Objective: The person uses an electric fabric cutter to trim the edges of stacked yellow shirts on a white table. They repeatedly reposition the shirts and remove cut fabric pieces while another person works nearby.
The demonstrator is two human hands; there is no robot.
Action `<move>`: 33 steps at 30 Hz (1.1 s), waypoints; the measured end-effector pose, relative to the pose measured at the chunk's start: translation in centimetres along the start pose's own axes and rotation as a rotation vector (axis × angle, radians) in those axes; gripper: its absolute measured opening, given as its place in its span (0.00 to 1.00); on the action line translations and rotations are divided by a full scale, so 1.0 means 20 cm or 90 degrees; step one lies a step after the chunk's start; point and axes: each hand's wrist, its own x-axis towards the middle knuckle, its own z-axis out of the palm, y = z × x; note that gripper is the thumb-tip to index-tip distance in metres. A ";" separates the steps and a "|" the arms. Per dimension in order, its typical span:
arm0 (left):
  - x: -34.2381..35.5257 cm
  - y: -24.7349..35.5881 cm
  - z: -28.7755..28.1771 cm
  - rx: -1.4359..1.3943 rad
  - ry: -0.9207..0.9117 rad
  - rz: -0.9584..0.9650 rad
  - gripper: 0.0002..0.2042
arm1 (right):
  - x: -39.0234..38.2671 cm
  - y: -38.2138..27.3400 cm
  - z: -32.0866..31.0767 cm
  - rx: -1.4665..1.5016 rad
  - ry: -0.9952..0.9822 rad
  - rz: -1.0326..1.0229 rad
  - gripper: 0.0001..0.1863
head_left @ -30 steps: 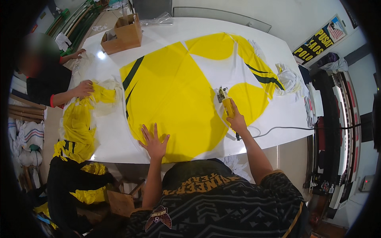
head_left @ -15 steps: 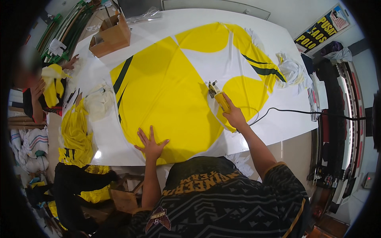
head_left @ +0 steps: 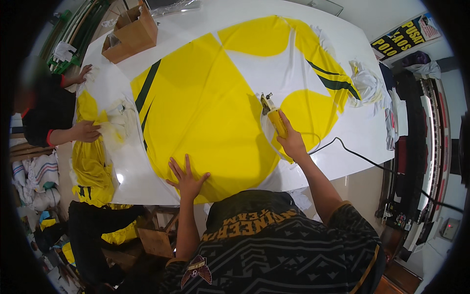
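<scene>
My left hand (head_left: 188,181) lies flat with fingers spread, pressing on the near left part of a large yellow cloth (head_left: 205,117) with dark green stripes along its left edge. In my right hand (head_left: 293,142) is a yellow handheld electric fabric cutter (head_left: 277,121), gripped by its body. The cutter's metal head points away from me, at the right edge of the large yellow panel. Beside it lies a white stretch of cloth (head_left: 254,73) with rounded yellow shapes and green stripes. The blade's contact with the cloth is too small to make out.
A black cable (head_left: 362,159) runs off right from the cutter. At far left a co-worker's hand (head_left: 87,131) holds pale cloth over a crumpled yellow pile (head_left: 93,169). A cardboard box (head_left: 134,36) stands at the back left; white scraps (head_left: 364,85) lie on the right.
The whole view has shifted slightly. The co-worker has lowered the lifted cloth to the table's left side. The cable sags lower at right. My left hand stays flat; my right still grips the cutter.
</scene>
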 end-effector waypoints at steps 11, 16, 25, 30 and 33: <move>-0.01 0.02 -0.02 -0.008 -0.034 -0.010 0.64 | 0.36 -0.22 0.00 0.010 -0.030 0.014 0.56; -0.03 0.03 -0.03 -0.004 -0.055 -0.014 0.63 | 0.57 -0.33 0.01 -0.025 -0.034 0.028 0.56; -0.06 0.05 -0.07 -0.005 -0.048 -0.006 0.61 | 0.96 -0.47 0.04 -0.044 -0.025 -0.015 0.55; -0.06 0.06 -0.09 -0.004 -0.048 -0.009 0.60 | 1.19 -0.57 0.05 -0.050 -0.038 -0.007 0.55; -0.05 0.08 -0.12 0.015 -0.088 -0.024 0.62 | 1.33 -0.58 0.07 -0.054 -0.026 -0.031 0.54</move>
